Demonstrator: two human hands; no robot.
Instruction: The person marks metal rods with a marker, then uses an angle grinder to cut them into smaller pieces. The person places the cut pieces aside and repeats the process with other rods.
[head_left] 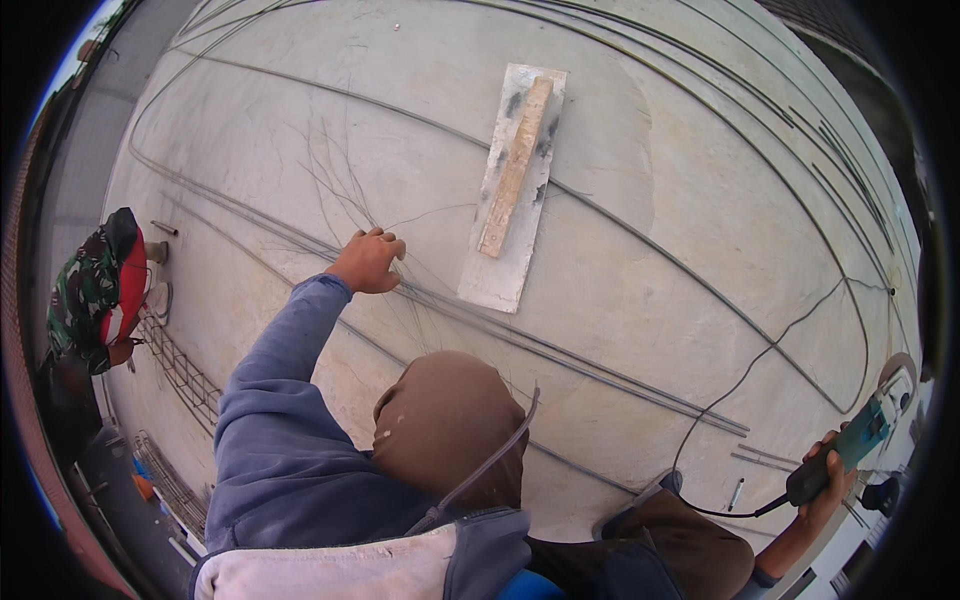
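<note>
My left hand (368, 262), fingers bent and apart, is over thin loose wires (340, 185) and long steel rods (575, 362) on the pale concrete. Right of it lies a rectangular float (492, 280) with a wooden handle (515, 170). At the lower right my right hand (822, 470) grips a teal and black angle grinder (858, 440), its disc upright near the rim of the view and a black cord trailing from it. A rounded brown-clad shape (440, 405), apparently my knee, fills the lower middle, crossed by a grey strap or tube.
A person (95, 285) in camouflage and red bends at the left beside a rebar cage (180, 370). More rods (750, 135) curve across the slab (270, 120). My shoe (620, 520) and a small pen-like item (738, 492) are lower right. A dark edge runs along the far left.
</note>
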